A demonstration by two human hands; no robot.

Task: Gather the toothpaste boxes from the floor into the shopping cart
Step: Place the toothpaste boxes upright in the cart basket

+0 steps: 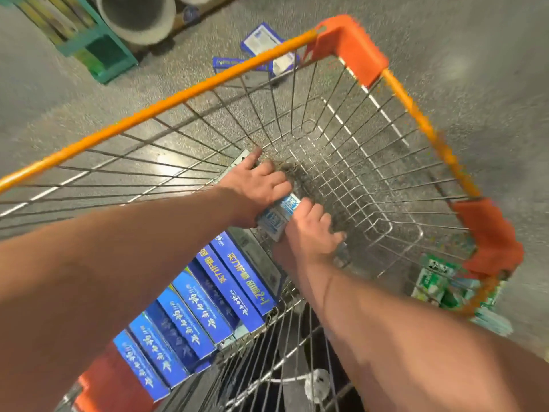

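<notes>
Both my arms reach down into the wire shopping cart (pixel 190 89), which has an orange rim and orange corner guards. My left hand (pixel 258 185) and my right hand (pixel 312 230) together grip a pale blue toothpaste box (pixel 277 214) low inside the cart, at the far end of a row. Several dark blue toothpaste boxes (pixel 208 295) stand side by side on edge along the cart's left side, running back toward me. Two more blue toothpaste boxes (pixel 267 46) lie on the floor beyond the cart's far rim, partly hidden by it.
A teal pallet or shelf base (pixel 101 52) and large grey tubes (pixel 136 16) stand at the upper left. Green and white packages (pixel 436 283) lie on the floor by the cart's right corner. Grey speckled floor surrounds the cart.
</notes>
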